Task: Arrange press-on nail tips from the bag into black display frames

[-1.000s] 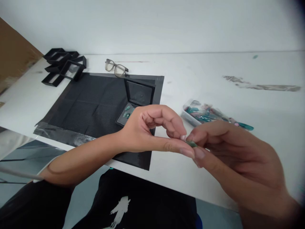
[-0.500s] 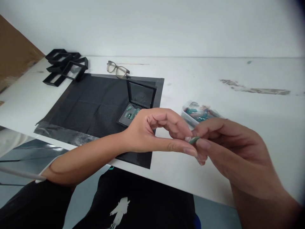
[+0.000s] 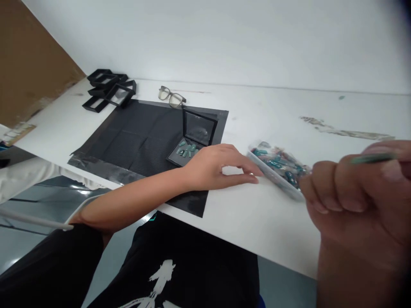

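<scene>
My right hand (image 3: pixel 359 201) is raised close to the camera at the right, thumb and fingers pinched on a small green press-on nail (image 3: pixel 372 159). My left hand (image 3: pixel 218 167) rests low over the white table (image 3: pixel 244 218), fingers loosely apart and holding nothing, its fingertips reaching toward a clear plastic tray (image 3: pixel 276 169) of several teal and pink nails. Just left of that hand, an open black display case (image 3: pixel 192 139) on a black mat (image 3: pixel 138 137) holds several green nails.
Eyeglasses (image 3: pixel 171 96) lie beyond the mat. A stack of black frame boxes (image 3: pixel 109 89) sits at the far left of the table, next to a brown cardboard panel (image 3: pixel 28 72). A grey smear (image 3: pixel 346 130) marks the table at the right.
My hands were together, both touching the green nail. They have separated: the right hand lifted toward the camera with the nail, and the left hand dropped toward the table by the plastic tray.
</scene>
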Available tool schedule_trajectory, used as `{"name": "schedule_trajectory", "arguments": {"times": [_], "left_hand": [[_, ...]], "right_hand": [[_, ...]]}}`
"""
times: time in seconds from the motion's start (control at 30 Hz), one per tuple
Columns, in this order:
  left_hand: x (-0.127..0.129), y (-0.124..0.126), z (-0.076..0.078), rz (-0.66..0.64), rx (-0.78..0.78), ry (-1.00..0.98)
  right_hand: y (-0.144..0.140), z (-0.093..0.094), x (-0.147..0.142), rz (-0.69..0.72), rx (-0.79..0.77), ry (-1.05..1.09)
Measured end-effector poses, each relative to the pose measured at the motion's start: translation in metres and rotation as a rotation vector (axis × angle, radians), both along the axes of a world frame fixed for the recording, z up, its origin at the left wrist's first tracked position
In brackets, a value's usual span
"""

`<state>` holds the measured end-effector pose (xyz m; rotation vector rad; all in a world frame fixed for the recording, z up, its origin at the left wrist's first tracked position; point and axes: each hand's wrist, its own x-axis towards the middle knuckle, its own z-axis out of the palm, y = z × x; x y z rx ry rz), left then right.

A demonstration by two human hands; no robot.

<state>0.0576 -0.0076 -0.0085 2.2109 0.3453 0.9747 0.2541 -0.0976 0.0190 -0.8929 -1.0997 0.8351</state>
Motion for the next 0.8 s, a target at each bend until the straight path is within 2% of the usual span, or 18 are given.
{"name": "schedule_trajectory", "arguments": {"times": [0.07,0.13,0.23,0.3,0.4,0.47,0.57,0.63,0.7,0.73,0.8], "left_hand": [[0.007,0.001,0.005,0.028,0.159,0.079],[0.020,0.003,0.011,0.062,0.247,0.151],[0.046,0.009,0.020,0.075,0.290,0.286],[0.060,0.011,0.024,0.020,0.291,0.388],[0.061,0.006,0.029,-0.014,0.344,0.432],[0.042,-0.001,0.034,0.005,0.412,0.373],[-0.009,-0.011,0.041,0.044,0.449,0.220],[-0.052,-0.009,0.044,0.175,0.443,0.140],[-0.095,0.000,0.041,0.385,0.414,0.113],[-0.115,0.006,0.037,0.479,0.404,0.105],[-0.148,0.021,0.026,0.568,0.362,0.161]], "right_hand": [[0.000,0.004,-0.003,0.055,0.038,0.115],[0.000,0.007,-0.006,0.078,0.075,0.145],[0.001,0.007,-0.007,0.084,0.126,0.148],[0.002,0.006,-0.004,0.075,0.144,0.156],[0.002,0.002,0.000,0.066,0.142,0.150],[0.001,0.001,0.001,0.072,0.133,0.132],[-0.002,0.001,-0.001,0.081,0.113,0.105],[-0.005,0.000,-0.003,0.083,0.082,0.090],[-0.006,0.000,-0.006,0.086,0.037,0.070],[-0.006,-0.001,-0.008,0.091,0.018,0.058],[-0.006,-0.002,-0.010,0.115,-0.024,0.033]]}}
